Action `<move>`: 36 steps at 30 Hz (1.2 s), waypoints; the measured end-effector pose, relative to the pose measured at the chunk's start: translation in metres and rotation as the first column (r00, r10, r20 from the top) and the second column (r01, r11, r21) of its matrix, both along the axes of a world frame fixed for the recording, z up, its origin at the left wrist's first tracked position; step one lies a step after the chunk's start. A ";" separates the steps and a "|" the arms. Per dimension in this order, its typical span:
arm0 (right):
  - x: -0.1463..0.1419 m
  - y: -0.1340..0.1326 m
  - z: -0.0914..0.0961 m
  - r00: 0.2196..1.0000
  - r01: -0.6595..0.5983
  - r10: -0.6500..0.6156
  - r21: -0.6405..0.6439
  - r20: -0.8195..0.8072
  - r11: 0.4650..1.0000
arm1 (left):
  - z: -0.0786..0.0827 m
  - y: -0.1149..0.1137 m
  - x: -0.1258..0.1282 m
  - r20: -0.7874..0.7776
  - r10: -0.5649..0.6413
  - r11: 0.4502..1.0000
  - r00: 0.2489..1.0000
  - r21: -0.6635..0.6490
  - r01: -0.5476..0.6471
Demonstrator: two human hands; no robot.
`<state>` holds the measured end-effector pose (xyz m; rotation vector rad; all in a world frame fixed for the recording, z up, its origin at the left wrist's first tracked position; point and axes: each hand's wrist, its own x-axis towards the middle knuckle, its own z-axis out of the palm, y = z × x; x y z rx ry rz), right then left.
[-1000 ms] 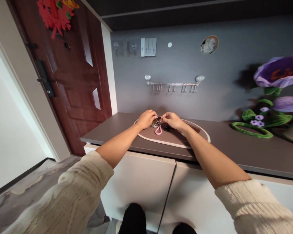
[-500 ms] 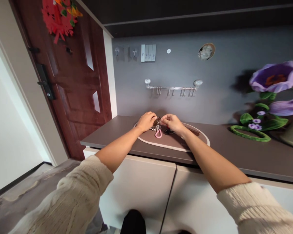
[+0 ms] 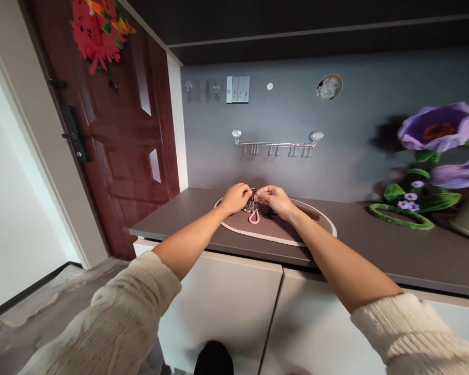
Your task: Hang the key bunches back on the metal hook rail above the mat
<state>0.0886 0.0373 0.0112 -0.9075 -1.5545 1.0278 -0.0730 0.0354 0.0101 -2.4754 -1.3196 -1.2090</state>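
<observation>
Both my hands meet over an oval mat (image 3: 266, 237) with a pale rim. Between them is a bunch of keys (image 3: 251, 206) on a metal ring, with a pink loop strap (image 3: 254, 216) hanging toward me. My left hand (image 3: 236, 198) pinches the ring from the left, fingers closed. From the right, my right hand (image 3: 274, 199) pinches the same ring with thumb and finger. Under my right hand lies a small black item (image 3: 269, 213), partly covered. A brown, flat, long thing (image 3: 308, 212) lies on the mat to its right.
A clear rail with hooks (image 3: 275, 144) is fixed to the grey wall behind. Purple fabric flowers (image 3: 440, 130) stand on the counter (image 3: 359, 239) at right. A dark red door (image 3: 133, 156) is at left. A dark shelf (image 3: 316, 31) hangs overhead.
My hands have come slightly closer together around the key ring, which shows less between the fingers. The view has tilted up a little.
</observation>
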 end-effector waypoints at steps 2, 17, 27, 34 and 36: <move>0.001 0.001 0.000 1.000 -0.015 0.015 0.010 0.003 1.000 | 0.000 0.000 0.000 0.014 -0.003 1.000 1.000 0.012 0.003; 0.002 0.000 0.003 0.993 -0.060 0.022 0.323 0.120 0.944 | 0.011 -0.006 -0.007 0.009 0.001 0.990 1.000 0.141 -0.002; -0.003 -0.014 0.012 0.979 -0.168 0.145 0.167 0.144 0.972 | 0.015 -0.011 -0.007 -0.062 0.003 0.987 0.998 0.160 0.006; -0.003 -0.018 0.014 0.970 -0.236 0.220 0.196 0.102 0.952 | 0.016 -0.011 -0.007 -0.050 -0.045 0.981 0.998 0.189 0.054; -0.003 -0.017 0.014 0.971 -0.237 0.228 0.193 0.069 0.952 | 0.016 -0.010 -0.007 -0.048 -0.037 0.979 0.998 0.200 0.046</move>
